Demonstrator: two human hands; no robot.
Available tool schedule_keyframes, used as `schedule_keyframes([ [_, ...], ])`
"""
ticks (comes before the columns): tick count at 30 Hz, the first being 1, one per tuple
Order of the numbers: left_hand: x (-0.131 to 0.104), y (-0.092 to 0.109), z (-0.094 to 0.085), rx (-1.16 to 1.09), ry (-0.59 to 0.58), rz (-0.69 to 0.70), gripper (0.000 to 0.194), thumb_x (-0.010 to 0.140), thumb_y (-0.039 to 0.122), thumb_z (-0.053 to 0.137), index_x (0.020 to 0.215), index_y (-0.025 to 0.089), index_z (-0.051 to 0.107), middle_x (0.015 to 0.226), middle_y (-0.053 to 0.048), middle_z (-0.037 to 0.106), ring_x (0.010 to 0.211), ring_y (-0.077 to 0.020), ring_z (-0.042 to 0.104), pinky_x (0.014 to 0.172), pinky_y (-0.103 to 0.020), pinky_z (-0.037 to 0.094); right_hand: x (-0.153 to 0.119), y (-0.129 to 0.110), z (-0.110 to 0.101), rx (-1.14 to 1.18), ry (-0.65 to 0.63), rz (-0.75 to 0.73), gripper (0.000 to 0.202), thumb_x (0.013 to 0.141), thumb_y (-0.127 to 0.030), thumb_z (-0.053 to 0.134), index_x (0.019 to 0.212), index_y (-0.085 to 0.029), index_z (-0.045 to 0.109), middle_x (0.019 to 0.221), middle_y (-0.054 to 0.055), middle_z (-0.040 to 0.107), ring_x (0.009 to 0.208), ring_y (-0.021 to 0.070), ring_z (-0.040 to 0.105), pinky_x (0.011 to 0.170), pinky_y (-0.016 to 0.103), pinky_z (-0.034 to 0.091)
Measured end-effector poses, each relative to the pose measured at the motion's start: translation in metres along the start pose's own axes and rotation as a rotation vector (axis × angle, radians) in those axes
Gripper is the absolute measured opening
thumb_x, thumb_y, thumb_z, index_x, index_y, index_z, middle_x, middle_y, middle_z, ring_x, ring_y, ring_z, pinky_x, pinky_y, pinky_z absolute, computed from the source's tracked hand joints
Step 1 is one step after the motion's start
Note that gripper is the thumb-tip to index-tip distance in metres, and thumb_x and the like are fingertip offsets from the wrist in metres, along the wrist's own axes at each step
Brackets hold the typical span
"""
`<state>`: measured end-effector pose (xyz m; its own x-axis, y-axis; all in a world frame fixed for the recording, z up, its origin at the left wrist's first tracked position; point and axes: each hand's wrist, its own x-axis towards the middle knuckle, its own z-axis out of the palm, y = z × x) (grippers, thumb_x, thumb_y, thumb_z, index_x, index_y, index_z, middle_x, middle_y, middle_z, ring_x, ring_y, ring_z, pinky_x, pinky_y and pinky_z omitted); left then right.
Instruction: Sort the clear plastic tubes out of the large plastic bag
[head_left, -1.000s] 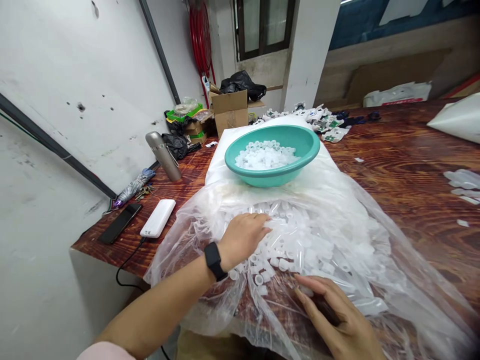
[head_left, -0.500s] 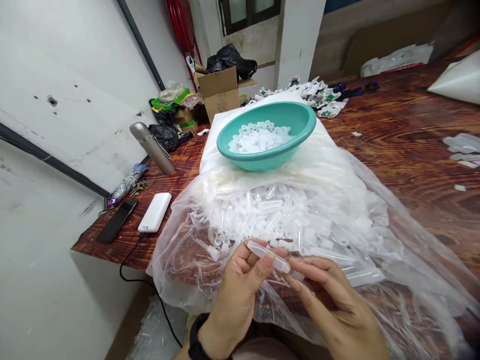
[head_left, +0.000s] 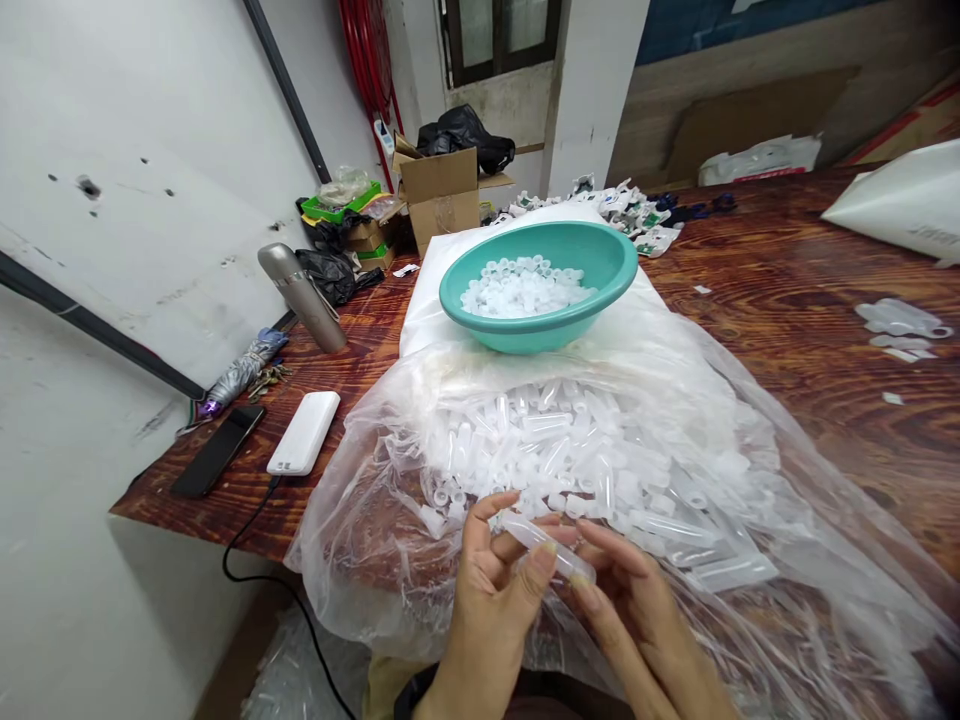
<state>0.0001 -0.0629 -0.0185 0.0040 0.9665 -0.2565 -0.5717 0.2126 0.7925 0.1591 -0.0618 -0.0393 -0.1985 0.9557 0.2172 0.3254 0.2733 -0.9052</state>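
Note:
Between my hands lies a small translucent plastic tube (head_left: 551, 550), tilted down to the right. My left hand (head_left: 491, 600) pinches its middle between thumb and fingers. At the tube's lower right end, my right hand (head_left: 637, 610) has its thumb pressed on the plastic and its other fingers curled just behind. Just beyond both hands, a heap of similar clear tubes and small white fittings (head_left: 555, 430) spills from an open clear plastic bag (head_left: 375, 560). Farther back, a teal basin (head_left: 540, 335) holds many small white plastic pieces (head_left: 525, 288).
Left on the wooden table (head_left: 375, 330) are a white power bank (head_left: 304, 432) with a black cable, a phone (head_left: 219, 450), a folded umbrella (head_left: 247, 368) and a grey flask (head_left: 301, 297). An open cardboard box (head_left: 442, 190) stands behind. Several loose clear pieces (head_left: 900, 318) lie at the right.
The tube has come slightly lower in view, still in my left hand. My right hand has shifted left and its fingers have lifted, the thumb staying at the tube's end.

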Motion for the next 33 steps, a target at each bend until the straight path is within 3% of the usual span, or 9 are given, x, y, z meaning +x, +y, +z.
schedule_keyframes([
  [3,-0.001,0.0,-0.004,-0.037,-0.007,-0.016,0.056,0.089,0.045,0.089,0.128,0.028,0.052,0.115,-0.007,0.082,0.083,-0.0197,0.08,0.084,-0.035,0.063,-0.002,-0.001,0.006,0.005,-0.024,0.058,0.042,0.114,-0.031,0.04,0.155,-0.036,0.048,0.146,0.008,0.071,0.123,0.0218,0.076,0.091,0.029,0.067],
  [13,-0.004,-0.001,-0.005,-0.047,0.046,-0.032,0.054,0.088,0.04,0.091,0.121,0.027,0.051,0.105,-0.004,0.083,0.097,-0.0198,0.08,0.092,-0.031,0.06,-0.012,0.008,0.014,0.153,-0.024,0.142,0.042,0.111,-0.045,0.052,0.152,-0.036,0.05,0.145,0.01,0.067,0.132,0.0235,0.069,0.109,0.039,0.059],
  [16,-0.005,-0.004,-0.002,-0.011,0.028,-0.032,0.052,0.088,0.042,0.09,0.118,0.026,0.051,0.103,-0.004,0.083,0.094,-0.0188,0.08,0.084,-0.027,0.06,-0.005,-0.009,0.014,0.517,-0.102,0.44,0.045,0.11,-0.059,0.047,0.145,-0.032,0.054,0.094,0.003,0.07,0.082,0.0184,0.072,0.074,0.031,0.062],
  [18,-0.004,-0.005,-0.001,0.016,0.024,-0.038,0.051,0.088,0.044,0.09,0.116,0.026,0.051,0.104,-0.006,0.082,0.091,-0.0197,0.08,0.078,-0.027,0.06,0.002,-0.021,0.015,0.786,-0.145,0.622,0.051,0.107,-0.066,0.049,0.142,-0.029,0.053,0.069,-0.007,0.052,0.053,0.0125,0.05,0.053,0.025,0.048],
  [20,0.0,-0.003,-0.001,0.05,0.018,-0.045,0.053,0.087,0.046,0.09,0.116,0.025,0.051,0.105,-0.007,0.082,0.09,-0.0212,0.08,0.078,-0.028,0.06,0.008,-0.026,0.014,0.861,-0.16,0.67,0.054,0.105,-0.069,0.05,0.14,-0.027,0.052,0.064,-0.01,0.044,0.047,0.0103,0.039,0.05,0.023,0.041],
  [22,0.007,0.005,-0.002,0.104,0.028,-0.021,0.053,0.089,0.049,0.087,0.12,0.025,0.05,0.106,-0.007,0.081,0.094,-0.0217,0.078,0.084,-0.031,0.06,0.013,-0.02,0.008,0.638,-0.154,0.54,0.05,0.11,-0.064,0.042,0.145,-0.028,0.05,0.068,-0.007,0.053,0.051,0.0125,0.049,0.054,0.026,0.048],
  [26,0.035,0.036,-0.001,0.422,0.008,0.104,0.029,0.105,0.046,0.063,0.123,0.027,0.051,0.085,0.002,0.07,0.085,-0.0165,0.07,0.083,-0.028,0.055,0.027,0.018,-0.008,-0.352,-0.039,-0.114,0.037,0.114,-0.043,0.043,0.148,-0.031,0.05,0.112,0.009,0.072,0.1,0.0244,0.075,0.087,0.042,0.063],
  [29,0.064,0.056,0.009,1.052,-0.13,0.195,0.021,0.108,0.037,0.054,0.125,0.025,0.056,0.075,0.005,0.058,0.071,-0.0168,0.062,0.072,-0.029,0.052,0.037,0.042,-0.013,-0.536,-0.03,-0.269,0.033,0.112,-0.032,0.046,0.142,-0.029,0.057,0.125,0.014,0.07,0.116,0.0322,0.073,0.095,0.053,0.063],
  [33,0.1,0.057,0.024,1.623,-0.211,0.344,0.022,0.101,0.034,0.069,0.115,0.018,0.064,0.112,-0.009,0.069,0.102,-0.0278,0.071,0.093,-0.041,0.056,0.043,0.049,-0.011,-0.585,-0.069,-0.356,0.028,0.111,-0.023,0.046,0.136,-0.028,0.06,0.114,0.01,0.072,0.1,0.0268,0.076,0.086,0.045,0.065],
])
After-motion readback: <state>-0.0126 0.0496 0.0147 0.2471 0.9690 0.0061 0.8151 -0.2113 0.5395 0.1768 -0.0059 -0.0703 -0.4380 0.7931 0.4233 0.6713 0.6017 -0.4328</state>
